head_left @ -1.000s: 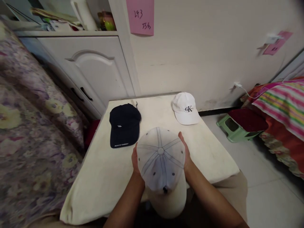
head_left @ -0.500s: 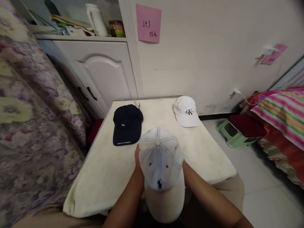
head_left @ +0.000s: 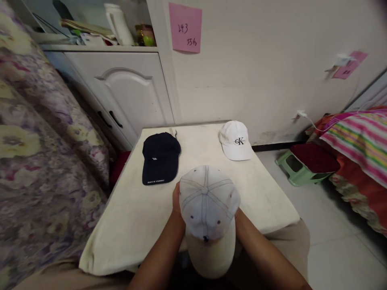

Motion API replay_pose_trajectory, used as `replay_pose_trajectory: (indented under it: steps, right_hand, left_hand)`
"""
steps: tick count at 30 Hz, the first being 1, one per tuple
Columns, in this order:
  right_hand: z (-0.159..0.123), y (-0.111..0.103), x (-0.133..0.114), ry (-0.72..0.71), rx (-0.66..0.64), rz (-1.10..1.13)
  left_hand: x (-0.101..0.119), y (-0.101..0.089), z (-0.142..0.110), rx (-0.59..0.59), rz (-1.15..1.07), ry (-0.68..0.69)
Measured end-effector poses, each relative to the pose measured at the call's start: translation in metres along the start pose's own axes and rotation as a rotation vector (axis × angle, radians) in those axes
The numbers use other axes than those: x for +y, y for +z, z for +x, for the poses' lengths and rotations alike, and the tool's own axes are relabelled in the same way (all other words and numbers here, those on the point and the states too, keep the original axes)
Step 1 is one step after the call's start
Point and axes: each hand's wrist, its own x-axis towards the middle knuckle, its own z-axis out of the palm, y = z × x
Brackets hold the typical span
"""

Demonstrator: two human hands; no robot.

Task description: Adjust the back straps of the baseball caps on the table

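Observation:
Between my two hands is a pale grey-blue baseball cap (head_left: 208,205) with dark stitching and a cream brim that faces me. My left hand (head_left: 177,198) grips its left side, and my right hand (head_left: 237,215) has hold of the right side; the cap hides most of the fingers of both. It is held above the near part of the table. Beyond it to the left, a navy baseball cap (head_left: 161,159) with white lettering on its brim lies on the table. A white baseball cap (head_left: 235,141) with black letters rests at the back right.
A cream cloth covers the small table (head_left: 133,217), which stands against the wall. A white cabinet (head_left: 127,84) rises behind on the left, beside a floral curtain (head_left: 45,169). To the right are a green stool (head_left: 294,171) and a bed with a striped cover (head_left: 359,141).
The held cap has tilted, so its crown shows more from above and the front emblem is mostly out of sight. Both hands keep their hold, and the view has shifted slightly.

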Motion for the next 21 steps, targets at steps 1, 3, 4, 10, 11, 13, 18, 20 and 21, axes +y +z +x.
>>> replay_pose_trajectory:
  steps: [1, 3, 4, 10, 11, 13, 18, 20, 21]
  right_hand:
    - [0.000, 0.002, -0.002, 0.013, -0.003, 0.007]
    - [0.001, 0.008, -0.008, 0.048, -0.017, 0.019]
    - [0.002, 0.011, -0.011, 0.059, -0.025, 0.025]
    - [-0.003, 0.016, -0.024, 0.031, -0.032, 0.092]
    - [-0.005, 0.014, -0.024, 0.015, -0.026, 0.120]
    - [-0.008, 0.010, -0.024, -0.010, -0.018, 0.185]
    - [-0.010, -0.006, -0.019, -0.046, -0.034, 0.240]
    - [-0.007, -0.010, -0.016, -0.056, -0.035, 0.235]
    - [-0.006, -0.012, -0.015, -0.057, -0.036, 0.233]
  left_hand:
    - [0.001, -0.002, 0.001, 0.001, -0.007, 0.000]
    - [0.002, -0.004, 0.003, 0.003, -0.018, 0.000]
    - [0.002, -0.004, 0.003, 0.002, -0.023, 0.001]
    - [0.006, -0.003, 0.002, -0.029, -0.052, -0.012]
    - [0.006, -0.003, 0.002, -0.039, -0.059, -0.016]
    - [0.007, -0.004, 0.003, -0.055, -0.068, -0.027]
    - [0.009, -0.009, 0.004, -0.141, -0.070, -0.092]
    - [0.009, -0.012, 0.003, -0.211, -0.070, -0.117]
    - [0.009, -0.013, 0.003, -0.237, -0.067, -0.125]
